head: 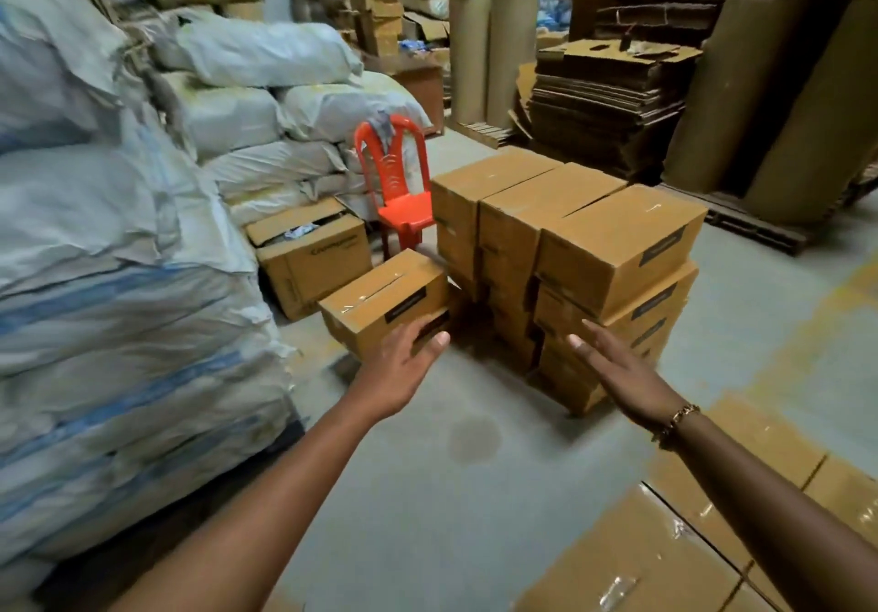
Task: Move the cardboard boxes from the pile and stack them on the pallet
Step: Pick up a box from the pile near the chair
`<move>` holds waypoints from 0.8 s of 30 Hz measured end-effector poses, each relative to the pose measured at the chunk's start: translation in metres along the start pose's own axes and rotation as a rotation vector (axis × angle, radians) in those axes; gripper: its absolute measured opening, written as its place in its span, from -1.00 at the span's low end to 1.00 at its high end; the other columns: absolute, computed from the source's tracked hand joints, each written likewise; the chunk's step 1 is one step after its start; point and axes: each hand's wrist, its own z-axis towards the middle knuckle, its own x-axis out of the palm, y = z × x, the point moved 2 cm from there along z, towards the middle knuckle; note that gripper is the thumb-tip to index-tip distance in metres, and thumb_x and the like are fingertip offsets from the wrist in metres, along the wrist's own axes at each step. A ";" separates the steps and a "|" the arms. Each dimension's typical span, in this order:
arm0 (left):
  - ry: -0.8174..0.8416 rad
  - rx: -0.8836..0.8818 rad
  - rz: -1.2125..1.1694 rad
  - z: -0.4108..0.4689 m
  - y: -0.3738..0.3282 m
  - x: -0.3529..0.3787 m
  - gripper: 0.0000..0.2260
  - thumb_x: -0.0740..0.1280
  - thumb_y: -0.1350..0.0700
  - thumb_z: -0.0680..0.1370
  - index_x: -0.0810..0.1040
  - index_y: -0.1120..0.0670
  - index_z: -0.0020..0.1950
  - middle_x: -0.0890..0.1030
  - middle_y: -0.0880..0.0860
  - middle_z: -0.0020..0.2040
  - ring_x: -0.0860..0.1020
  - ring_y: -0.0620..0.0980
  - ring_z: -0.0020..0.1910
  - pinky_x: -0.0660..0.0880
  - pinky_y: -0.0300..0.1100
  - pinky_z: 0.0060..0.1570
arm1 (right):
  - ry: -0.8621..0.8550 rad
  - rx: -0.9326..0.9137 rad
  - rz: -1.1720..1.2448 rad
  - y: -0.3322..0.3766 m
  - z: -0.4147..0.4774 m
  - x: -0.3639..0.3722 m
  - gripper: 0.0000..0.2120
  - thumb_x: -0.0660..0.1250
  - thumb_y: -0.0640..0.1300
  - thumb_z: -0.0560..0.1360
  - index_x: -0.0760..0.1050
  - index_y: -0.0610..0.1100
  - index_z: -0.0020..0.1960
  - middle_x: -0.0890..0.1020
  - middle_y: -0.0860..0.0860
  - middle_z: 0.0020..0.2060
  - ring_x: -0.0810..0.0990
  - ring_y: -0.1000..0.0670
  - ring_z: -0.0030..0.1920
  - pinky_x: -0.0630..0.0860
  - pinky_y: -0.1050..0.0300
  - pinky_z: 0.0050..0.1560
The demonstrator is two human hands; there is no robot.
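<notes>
my left hand (404,367) flat, fingertips touching box (380,293) | my right hand (613,369) flat, empty, stack (613,250) just past fingertips

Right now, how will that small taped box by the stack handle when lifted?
Probably stiff: the small taped box has crisp edges and sealed flaps. Its glossy tape may be slippery, so grip bare cardboard. It sits tilted with only the left hand touching it, so it might tip.
</notes>
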 end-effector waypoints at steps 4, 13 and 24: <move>-0.055 -0.047 -0.025 0.048 0.048 -0.054 -0.41 0.10 -0.39 0.59 0.25 -0.19 0.57 0.28 -0.06 0.58 0.29 0.03 0.54 0.32 0.12 0.44 | 0.075 -0.001 0.020 0.033 0.059 0.046 -0.02 0.05 0.53 0.33 0.14 0.01 0.61 0.20 0.01 0.58 0.19 -0.03 0.56 0.13 -0.01 0.49; -0.074 -0.146 -0.034 0.183 0.136 -0.097 -0.43 0.09 -0.37 0.60 0.27 -0.18 0.56 0.32 -0.05 0.56 0.31 0.03 0.51 0.32 0.04 0.40 | 0.143 0.048 0.098 0.038 0.230 0.120 -0.27 0.15 0.32 0.54 0.18 -0.01 0.60 0.24 0.05 0.57 0.23 0.02 0.54 0.14 0.03 0.54; -0.064 -0.309 -0.062 0.415 0.229 -0.105 -0.45 0.11 -0.28 0.65 0.28 -0.08 0.58 0.33 0.00 0.56 0.33 0.05 0.50 0.28 -0.12 0.27 | 0.305 0.172 0.084 0.043 0.487 0.215 -0.34 0.11 0.32 0.60 0.16 0.03 0.59 0.24 0.04 0.57 0.25 -0.07 0.53 0.22 -0.08 0.50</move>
